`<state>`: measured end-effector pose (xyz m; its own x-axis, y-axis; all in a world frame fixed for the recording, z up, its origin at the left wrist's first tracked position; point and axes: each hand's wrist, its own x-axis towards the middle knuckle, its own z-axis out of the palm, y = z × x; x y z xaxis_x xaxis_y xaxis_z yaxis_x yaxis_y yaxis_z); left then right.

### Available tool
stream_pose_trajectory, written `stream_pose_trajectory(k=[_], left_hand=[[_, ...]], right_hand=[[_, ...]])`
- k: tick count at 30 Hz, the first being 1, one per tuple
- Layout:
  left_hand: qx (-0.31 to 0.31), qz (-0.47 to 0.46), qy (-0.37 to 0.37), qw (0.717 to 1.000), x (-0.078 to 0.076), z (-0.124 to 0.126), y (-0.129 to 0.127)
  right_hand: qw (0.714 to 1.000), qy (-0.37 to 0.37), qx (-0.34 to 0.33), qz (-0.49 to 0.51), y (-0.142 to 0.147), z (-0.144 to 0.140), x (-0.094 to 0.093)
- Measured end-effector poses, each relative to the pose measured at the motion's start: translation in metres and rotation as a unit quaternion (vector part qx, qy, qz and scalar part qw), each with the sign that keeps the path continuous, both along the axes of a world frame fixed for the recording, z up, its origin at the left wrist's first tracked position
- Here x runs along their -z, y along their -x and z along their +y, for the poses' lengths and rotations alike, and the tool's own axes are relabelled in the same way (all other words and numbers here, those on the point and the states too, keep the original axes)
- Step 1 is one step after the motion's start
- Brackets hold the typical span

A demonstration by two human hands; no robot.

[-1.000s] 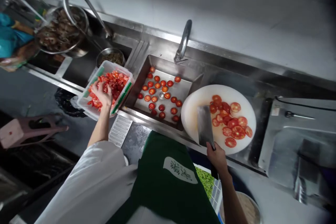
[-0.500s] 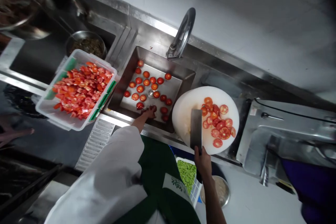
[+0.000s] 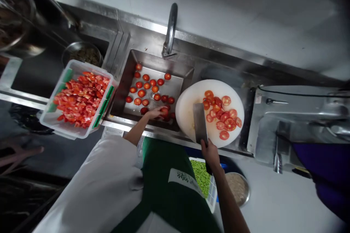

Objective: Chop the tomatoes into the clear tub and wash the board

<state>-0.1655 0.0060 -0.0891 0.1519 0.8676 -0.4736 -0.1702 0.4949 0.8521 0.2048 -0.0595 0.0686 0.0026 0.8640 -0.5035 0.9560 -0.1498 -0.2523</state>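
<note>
Left hand [image 3: 156, 112], gone from chopped tomatoes [image 3: 82, 98] to whole tomatoes [image 3: 155, 89], grip unclear, apparently pauses slicing while right hand [image 3: 211, 152] clutches cleaver [image 3: 200, 122]

Left hand [image 3: 155, 113] is kinda smeary down in the sink [image 3: 176, 84], so I honestly can't tell if the fingertips are gripping the tomatoes [image 3: 164, 112] or just touching. Right hand [image 3: 211, 153] covers part of the handle of the cleaver [image 3: 200, 120]. Big pot [image 3: 32, 5] gets chopped by the left edge, contents a brown blur. Plastic box [image 3: 51, 118] blocks part of the small bowl [image 3: 65, 54]. Lettering on the apron [image 3: 166, 158] is too fuzzy to read.
</note>
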Motion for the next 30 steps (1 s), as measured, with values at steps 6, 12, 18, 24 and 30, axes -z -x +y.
stream_pose_trajectory(k=[6, 12, 18, 24, 30], left_hand=[[-0.088, 0.11, -0.153, 0.978, -0.063, 0.021, -0.038], [-0.169, 0.337, -0.32, 0.869, -0.087, 0.013, -0.156], [-0.135, 0.409, -0.372, 0.822, -0.082, -0.028, -0.188], [-0.033, 0.483, -0.4, 0.778, -0.083, -0.041, -0.169], [0.035, 0.516, -0.418, 0.746, -0.083, -0.038, -0.158]], right_hand=[[0.998, 0.017, -0.056, -0.001, -0.015, 0.016, -0.011], [0.99, 0.039, -0.118, -0.07, -0.028, 0.022, -0.033], [0.981, 0.062, -0.178, -0.048, -0.03, 0.016, -0.043], [0.967, 0.069, -0.242, -0.04, -0.037, 0.009, -0.055], [0.961, 0.063, -0.266, -0.035, -0.046, -0.01, -0.081]])
